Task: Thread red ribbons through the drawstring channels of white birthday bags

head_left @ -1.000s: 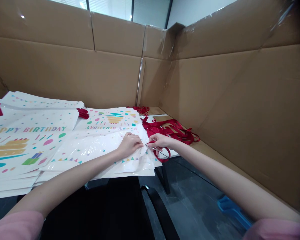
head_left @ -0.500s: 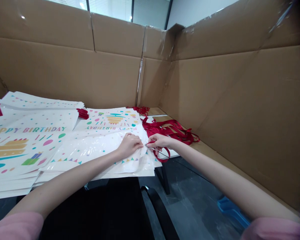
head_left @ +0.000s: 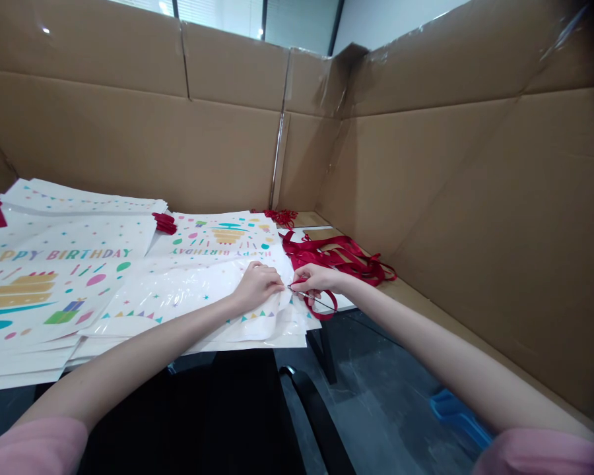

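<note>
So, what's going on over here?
A person is working with both bare hands at the edge of a glossy white sheet printed with birthday designs. The left hand rests on it near that edge, while the right hand pinches a looped red ribbon and a thin tool too small to identify. A pile of red ribbons lies just beyond the right hand. To the left lies a stack of similar printed sheets.

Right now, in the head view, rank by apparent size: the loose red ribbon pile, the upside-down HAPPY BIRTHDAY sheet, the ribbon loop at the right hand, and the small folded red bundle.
1. Upside-down HAPPY BIRTHDAY sheet
2. Loose red ribbon pile
3. Ribbon loop and folded red bundle: too alike to rank.
</note>
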The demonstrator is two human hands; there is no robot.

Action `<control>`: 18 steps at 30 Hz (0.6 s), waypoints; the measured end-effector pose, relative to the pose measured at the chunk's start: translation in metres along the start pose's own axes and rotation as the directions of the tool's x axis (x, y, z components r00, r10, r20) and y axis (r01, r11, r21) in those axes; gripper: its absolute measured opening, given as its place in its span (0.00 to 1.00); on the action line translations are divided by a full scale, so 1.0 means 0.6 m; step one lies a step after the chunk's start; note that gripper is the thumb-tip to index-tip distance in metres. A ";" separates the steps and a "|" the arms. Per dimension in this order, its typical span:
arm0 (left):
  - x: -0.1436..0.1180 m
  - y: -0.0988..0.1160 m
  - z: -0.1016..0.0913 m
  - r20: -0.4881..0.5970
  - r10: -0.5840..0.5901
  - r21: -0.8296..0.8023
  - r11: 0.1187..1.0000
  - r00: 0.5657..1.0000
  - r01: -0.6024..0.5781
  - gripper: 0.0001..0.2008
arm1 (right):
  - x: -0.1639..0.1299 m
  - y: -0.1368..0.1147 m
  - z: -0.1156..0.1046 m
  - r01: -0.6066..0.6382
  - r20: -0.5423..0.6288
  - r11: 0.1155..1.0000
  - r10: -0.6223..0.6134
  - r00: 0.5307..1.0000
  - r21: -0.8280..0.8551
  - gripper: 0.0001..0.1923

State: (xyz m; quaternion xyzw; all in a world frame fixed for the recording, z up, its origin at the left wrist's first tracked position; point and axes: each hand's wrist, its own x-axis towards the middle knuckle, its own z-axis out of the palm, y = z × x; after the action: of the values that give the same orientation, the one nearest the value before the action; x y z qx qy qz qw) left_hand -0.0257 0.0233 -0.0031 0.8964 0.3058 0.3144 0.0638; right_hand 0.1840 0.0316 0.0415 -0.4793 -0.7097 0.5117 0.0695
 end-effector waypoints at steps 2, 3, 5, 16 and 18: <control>0.000 0.000 0.000 0.003 -0.006 0.000 1.000 1.000 0.006 0.09 | 0.000 0.000 -0.001 0.000 0.003 1.000 0.000 1.000 -0.007 0.25; -0.001 0.000 0.000 0.005 -0.007 -0.003 1.000 1.000 0.007 0.09 | 0.000 -0.001 -0.001 -0.002 0.005 1.000 0.002 1.000 -0.011 0.25; -0.001 0.000 0.000 0.007 -0.008 -0.009 1.000 1.000 0.008 0.09 | -0.002 -0.004 -0.001 -0.008 0.009 1.000 0.008 1.000 -0.018 0.25; -0.001 -0.001 0.001 0.016 -0.015 -0.010 1.000 1.000 0.015 0.10 | 0.004 -0.006 0.000 -0.031 0.028 0.999 0.032 0.999 -0.026 0.27; -0.001 -0.002 0.002 0.020 -0.014 -0.004 1.000 1.000 0.014 0.10 | 0.008 -0.005 -0.001 -0.036 0.028 0.999 0.037 0.999 -0.038 0.27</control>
State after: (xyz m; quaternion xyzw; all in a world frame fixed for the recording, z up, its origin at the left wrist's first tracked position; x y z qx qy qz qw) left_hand -0.0259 0.0238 -0.0047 0.8972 0.3108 0.3058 0.0706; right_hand 0.1797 0.0355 0.0422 -0.4860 -0.7111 0.5065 0.0409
